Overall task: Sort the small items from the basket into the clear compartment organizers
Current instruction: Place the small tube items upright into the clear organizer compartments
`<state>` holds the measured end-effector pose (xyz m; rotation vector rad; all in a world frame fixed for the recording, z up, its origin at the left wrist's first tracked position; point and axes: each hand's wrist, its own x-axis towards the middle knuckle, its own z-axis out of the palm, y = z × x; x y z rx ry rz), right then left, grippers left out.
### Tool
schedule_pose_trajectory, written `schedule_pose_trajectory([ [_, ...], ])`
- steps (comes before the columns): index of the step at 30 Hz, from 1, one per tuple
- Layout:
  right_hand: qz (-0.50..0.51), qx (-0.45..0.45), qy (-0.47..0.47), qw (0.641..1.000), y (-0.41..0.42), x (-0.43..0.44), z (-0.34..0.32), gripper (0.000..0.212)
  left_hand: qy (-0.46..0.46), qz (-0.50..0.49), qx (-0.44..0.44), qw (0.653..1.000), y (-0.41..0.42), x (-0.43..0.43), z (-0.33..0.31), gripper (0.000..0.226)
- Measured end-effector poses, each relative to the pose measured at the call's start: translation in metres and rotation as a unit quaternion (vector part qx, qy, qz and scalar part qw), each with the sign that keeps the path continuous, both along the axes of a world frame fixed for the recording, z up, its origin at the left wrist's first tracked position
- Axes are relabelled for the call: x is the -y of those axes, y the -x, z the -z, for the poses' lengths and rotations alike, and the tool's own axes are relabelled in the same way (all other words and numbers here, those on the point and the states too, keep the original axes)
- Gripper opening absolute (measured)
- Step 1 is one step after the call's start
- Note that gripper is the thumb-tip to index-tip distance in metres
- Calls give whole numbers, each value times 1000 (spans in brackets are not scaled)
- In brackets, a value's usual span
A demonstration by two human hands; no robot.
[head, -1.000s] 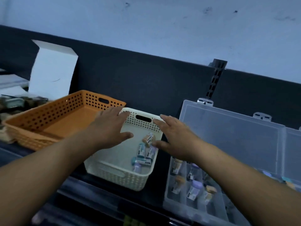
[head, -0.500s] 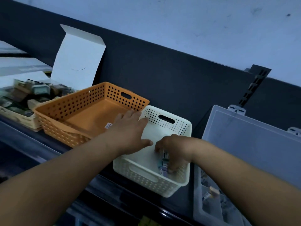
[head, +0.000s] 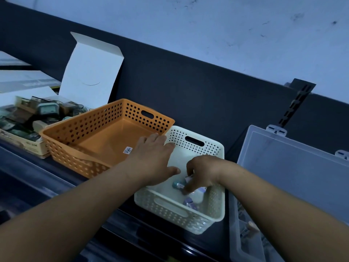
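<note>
A cream perforated basket (head: 190, 216) sits on the dark shelf and holds small labelled vials (head: 189, 202). My right hand (head: 201, 173) reaches down into it with curled fingers that grip a vial, and a teal-capped vial (head: 177, 184) lies just beside the fingertips. My left hand (head: 153, 157) rests flat on the basket's left rim, fingers straight. The clear compartment organizer (head: 245, 233) stands at the right with its lid (head: 294, 167) propped open, and a few vials show in its compartments.
An orange perforated basket (head: 79, 129) with a sticker on its floor touches the cream basket's left side. Further left, a cardboard box (head: 28, 146) with an open white flap holds several small packaged items. A dark back panel runs behind everything.
The view has swung left and down. My right hand went from hovering over the basket's right rim to reaching inside and curling on a vial. My left hand stayed on the left rim.
</note>
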<state>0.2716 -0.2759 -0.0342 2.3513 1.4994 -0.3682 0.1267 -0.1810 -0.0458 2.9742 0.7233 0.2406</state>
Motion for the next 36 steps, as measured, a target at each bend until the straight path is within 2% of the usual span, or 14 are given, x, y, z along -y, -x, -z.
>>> schedule_pose_trajectory([
  [4, -27, -13, -24, 999, 1, 2, 6, 40, 0, -3, -4, 1000, 0, 1, -1, 76],
  [9, -46, -25, -23, 998, 3, 1, 5, 45, -12, -10, -11, 1000, -1, 2, -1, 74],
  [13, -57, -30, -19, 998, 6, 0, 5, 31, -15, -13, -10, 1000, 0, 3, -1, 69],
  [15, -53, -46, -55, 996, 4, 1, 2, 24, -2, -6, 17, 1000, 0, 3, -3, 61],
  [18, -38, -92, -157, 983, -3, 7, -9, 26, 34, 4, 95, 995, -1, 7, -12, 47],
  [21, -18, -158, -242, 957, -4, 17, -22, 26, 148, -11, 145, 978, -2, 19, -22, 35],
  [24, -10, -189, -281, 941, -5, 31, -29, 20, 299, -22, 163, 940, -9, 34, -31, 16],
  [27, 19, -232, -315, 920, -9, 50, -34, 17, 366, -21, 178, 913, -16, 45, -37, 12],
  [31, 104, -372, -370, 845, -25, 86, -43, 16, 421, -14, 201, 884, -27, 58, -45, 16],
  [35, 200, -469, -382, 771, -44, 128, -46, 17, 491, -8, 228, 840, -44, 76, -54, 23],
  [36, 213, -476, -383, 763, -49, 139, -48, 19, 499, -1, 230, 836, -50, 82, -56, 24],
])
